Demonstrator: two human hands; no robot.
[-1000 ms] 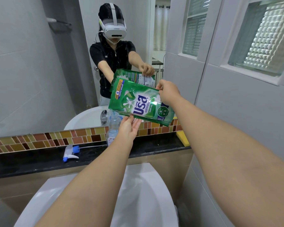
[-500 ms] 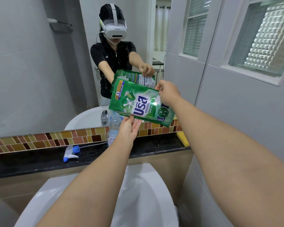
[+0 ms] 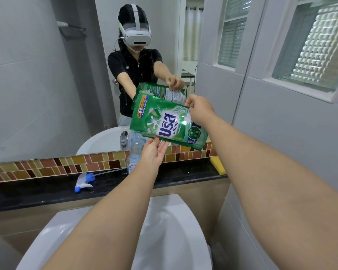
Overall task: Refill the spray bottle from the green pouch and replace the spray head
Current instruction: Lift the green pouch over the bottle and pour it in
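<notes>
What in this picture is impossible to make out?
Head view only:
- Mouth of the spray bottle: hidden behind the green pouch, so any liquid flow is unseen.
- Bottle's fill level: clear plastic, partly behind the left hand.
- Pouch's upper right corner: covered by the right hand.
- Bottle label and the pouch's small print: too small to read.
- Yellow object: partly behind the right arm.

Just one view here, a wide-angle cam on the person's head, looking forward and a bit down over the white basin (image 3: 170,240), which fills the bottom edge right under the lens. Behind the basin runs the black ledge (image 3: 37,193), and above that the mirror (image 3: 37,84) faces the camera square on, so the headset wearer shows up reflected. Both forearms stretch out from the near corners; straight edges bow toward the sides.
</notes>
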